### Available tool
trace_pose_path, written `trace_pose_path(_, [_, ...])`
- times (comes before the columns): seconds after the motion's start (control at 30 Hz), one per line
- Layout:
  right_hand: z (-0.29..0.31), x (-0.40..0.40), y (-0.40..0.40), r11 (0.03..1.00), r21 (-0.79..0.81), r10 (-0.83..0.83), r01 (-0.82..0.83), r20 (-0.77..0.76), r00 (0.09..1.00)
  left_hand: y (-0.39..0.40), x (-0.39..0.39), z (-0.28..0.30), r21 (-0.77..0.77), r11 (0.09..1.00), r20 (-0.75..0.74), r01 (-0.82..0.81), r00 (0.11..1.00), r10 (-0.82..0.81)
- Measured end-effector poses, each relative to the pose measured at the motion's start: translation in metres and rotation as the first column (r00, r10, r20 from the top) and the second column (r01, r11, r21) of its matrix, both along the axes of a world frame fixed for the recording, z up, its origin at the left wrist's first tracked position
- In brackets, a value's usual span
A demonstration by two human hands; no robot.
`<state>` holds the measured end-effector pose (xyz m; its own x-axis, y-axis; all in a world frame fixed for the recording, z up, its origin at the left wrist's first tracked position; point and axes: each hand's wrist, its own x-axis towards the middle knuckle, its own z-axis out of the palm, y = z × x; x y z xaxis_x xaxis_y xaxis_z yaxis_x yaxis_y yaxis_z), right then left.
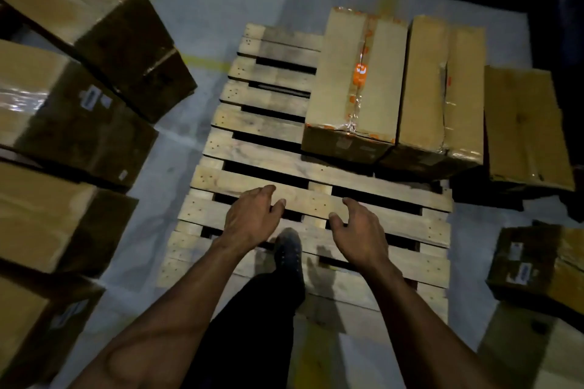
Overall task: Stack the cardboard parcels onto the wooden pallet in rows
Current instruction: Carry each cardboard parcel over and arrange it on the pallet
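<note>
The wooden pallet (252, 123) lies on the floor ahead of me. Two cardboard parcels stand side by side on its far right part: one with orange tape (354, 85) and a plain one (439, 95) touching its right side. A third parcel (524, 126) sits lower, just right of them, at the pallet's edge. My left hand (249, 218) and my right hand (357, 230) hover above the pallet's near slats, fingers loosely curled, holding nothing. My shoe (289, 251) stands on the pallet between them.
Several large cardboard parcels (63, 110) line the floor along the left. More parcels (537, 262) sit at the lower right. Grey floor with yellow lines runs between the left parcels and the pallet. The far background is dark.
</note>
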<state>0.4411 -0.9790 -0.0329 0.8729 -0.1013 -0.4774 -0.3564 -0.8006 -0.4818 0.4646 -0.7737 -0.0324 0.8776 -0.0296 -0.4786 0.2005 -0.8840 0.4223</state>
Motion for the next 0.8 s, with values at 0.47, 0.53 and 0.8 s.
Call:
trace_pose_path(0.47, [0.107,-0.256,0.102,0.981,0.006,0.19,-0.192,0.115,0.975,0.083,-0.304,0.109,-0.058,0.965,0.183,-0.254,0.948,0.261])
trace_pose_path(0.53, [0.123,-0.28,0.122,0.973,-0.002,0.231,-0.232,0.122,0.965,0.101,-0.342,0.117,-0.056,0.949,0.147,-0.31,0.938,0.315])
trace_pose_path(0.8, [0.132,-0.32,0.213,0.919,-0.067,0.392,-0.388,0.07,0.917,0.209,-0.426,0.116,-0.038,0.888,0.106,-0.458,0.882,0.46])
